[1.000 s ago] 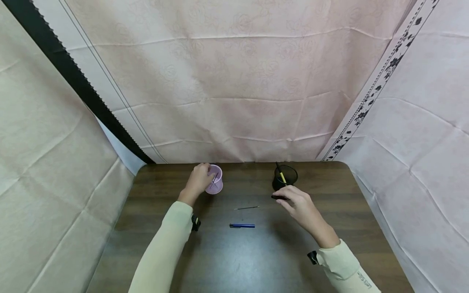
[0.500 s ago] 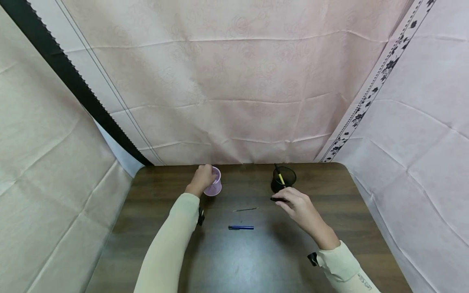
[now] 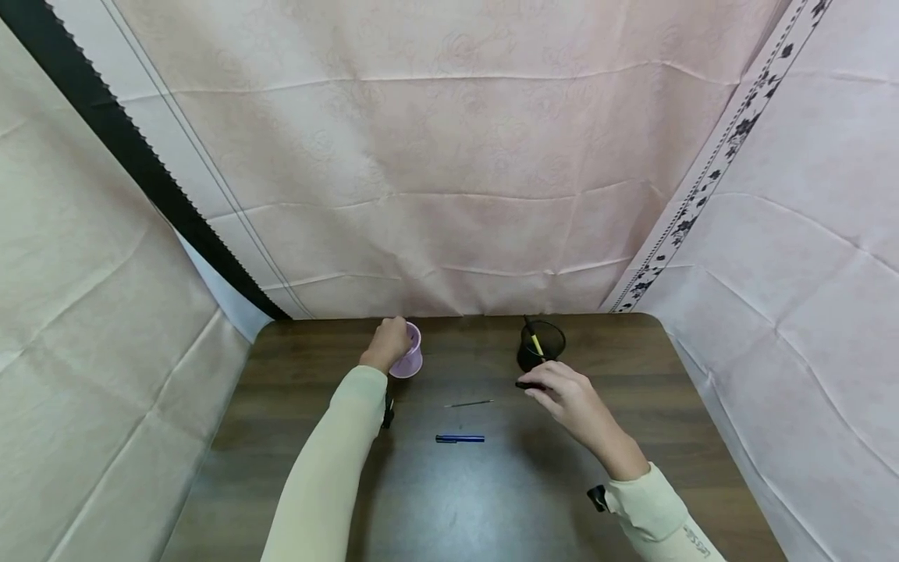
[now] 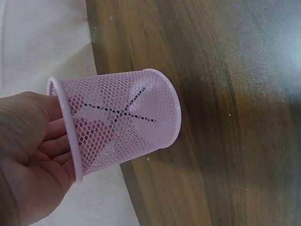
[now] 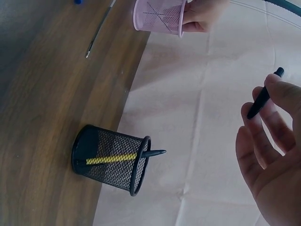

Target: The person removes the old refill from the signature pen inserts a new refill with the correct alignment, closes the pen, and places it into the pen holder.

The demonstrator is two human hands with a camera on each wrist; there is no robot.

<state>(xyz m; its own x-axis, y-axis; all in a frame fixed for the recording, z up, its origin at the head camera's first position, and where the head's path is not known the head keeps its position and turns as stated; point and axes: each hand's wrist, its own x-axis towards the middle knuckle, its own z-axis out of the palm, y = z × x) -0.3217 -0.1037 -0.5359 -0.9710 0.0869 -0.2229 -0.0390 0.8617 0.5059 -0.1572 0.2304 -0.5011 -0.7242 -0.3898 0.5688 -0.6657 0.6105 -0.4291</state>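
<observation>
My left hand (image 3: 389, 343) reaches into a lilac mesh pen holder (image 4: 117, 113), its fingers past the rim and partly hidden by the mesh. Two thin dark sticks cross inside that holder; I cannot tell whether the fingers hold one. Between thumb and fingers, my right hand (image 3: 569, 394) pinches a short, tapered black pen part (image 5: 264, 96). It is held up near a black mesh pen holder (image 5: 110, 157), in which a yellow and black pen (image 5: 113, 159) leans with its dark end above the rim.
Between the hands, a thin pen refill (image 3: 469, 403) lies on the brown wooden table (image 3: 449, 499). Nearer the person lies a blue pen (image 3: 460, 439). A pale cloth curtain (image 3: 456, 195) hangs behind the table's far edge, with more cloth at both sides.
My left hand has gone deeper into the lilac holder, its fingers now hidden behind the hand in the head view. My right hand keeps its pinch, nearly still. The head view has shifted slightly.
</observation>
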